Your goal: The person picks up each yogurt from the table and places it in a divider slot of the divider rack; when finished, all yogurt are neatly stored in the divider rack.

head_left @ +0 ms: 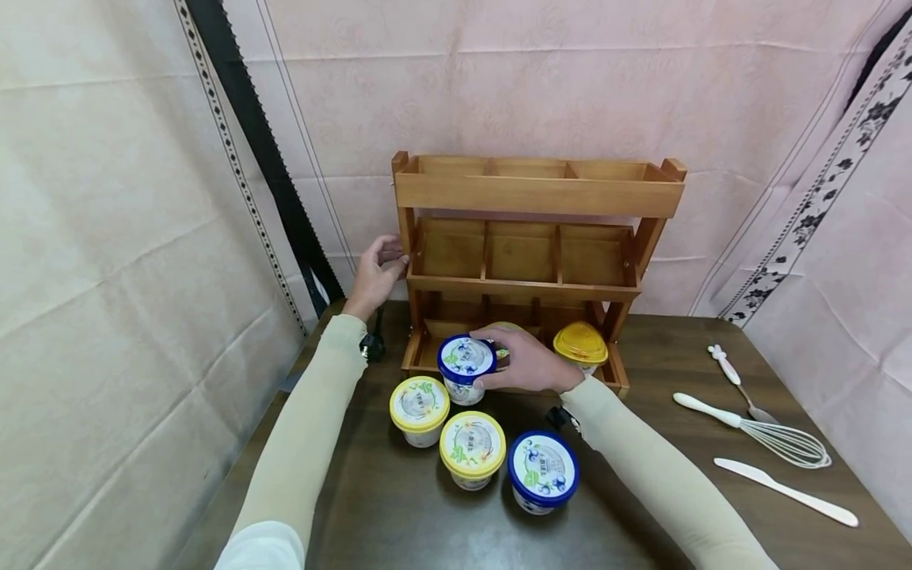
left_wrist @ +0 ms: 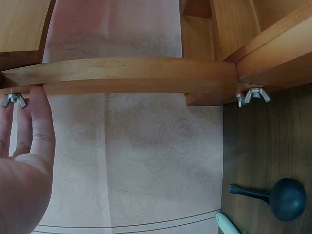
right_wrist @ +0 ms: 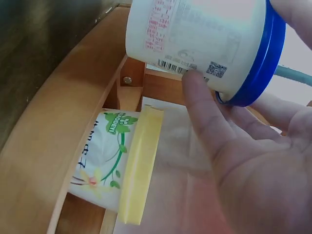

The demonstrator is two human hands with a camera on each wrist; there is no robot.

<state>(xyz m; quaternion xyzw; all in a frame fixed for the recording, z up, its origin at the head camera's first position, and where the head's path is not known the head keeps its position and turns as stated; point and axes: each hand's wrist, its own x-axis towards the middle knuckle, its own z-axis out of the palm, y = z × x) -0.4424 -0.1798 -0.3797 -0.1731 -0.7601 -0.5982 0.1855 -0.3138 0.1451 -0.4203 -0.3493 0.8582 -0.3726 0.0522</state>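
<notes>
Apparently, Steady Here and Carry There

The right hand (head_left: 523, 360) grips a blue-lidded tub (head_left: 466, 366) from its right side, fingers and thumb spread around it. That grip probably leaves the base free to be set down. The tub is at the front left of the rack's (head_left: 537, 194) bottom tier; whether it touches the wood, I cannot tell.

The left hand (head_left: 378, 273) is unclenched, its straight fingers against the rack's left side near a wing nut (left_wrist: 13, 99), likely to stop the frame shifting.

A yellow-lidded tub (right_wrist: 112, 156) sits in the bottom tier, partly hidden behind the right hand, with a deeper-yellow-lidded tub (head_left: 580, 344) at the right end. Two more yellow tubs (head_left: 473, 445) and a second blue tub (head_left: 543, 469) wait on the table (head_left: 356, 507), presumably grouped for easy reach.

As for print, the held tub shows a barcode (right_wrist: 170, 66), a QR code (right_wrist: 216, 69) and red characters too blurred to read. The shelved yellow tub's green leaf logo reads "AODEYI", perhaps with a letter before it. The lid lettering is too small.
</notes>
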